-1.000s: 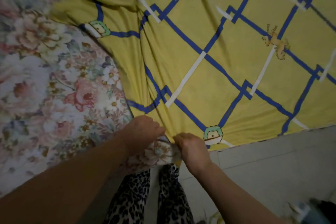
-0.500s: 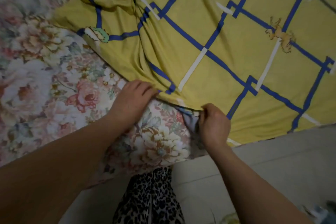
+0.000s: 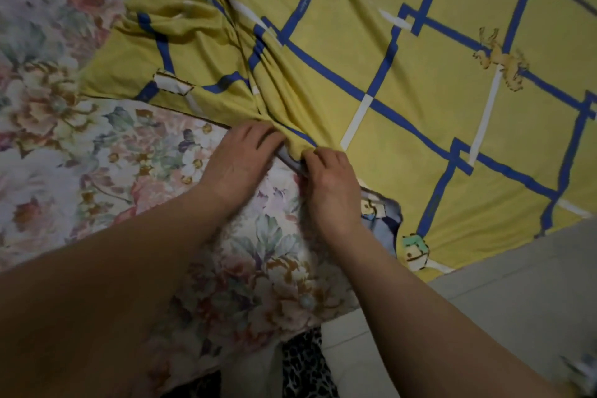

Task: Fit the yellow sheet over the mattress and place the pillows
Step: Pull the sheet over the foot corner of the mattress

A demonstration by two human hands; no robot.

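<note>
The yellow sheet [image 3: 403,81] with blue and white grid lines covers the right part of the floral mattress [image 3: 97,178]. Its edge is bunched into folds near the mattress's near corner. My left hand [image 3: 239,165] lies on the floral surface, fingertips pressing the bunched edge. My right hand [image 3: 329,187] pinches the same edge just to the right, with a bluish underside of the sheet showing below it. No pillows are in view.
Pale tiled floor [image 3: 484,310] runs along the lower right, beside the mattress. My legs in leopard-print trousers [image 3: 307,365] stand at the corner. A small blurred object [image 3: 581,371] lies at the right bottom edge.
Both hands have risen from below the mattress corner to its top, drawing the sheet's edge back with them. More floral mattress shows at the corner now.
</note>
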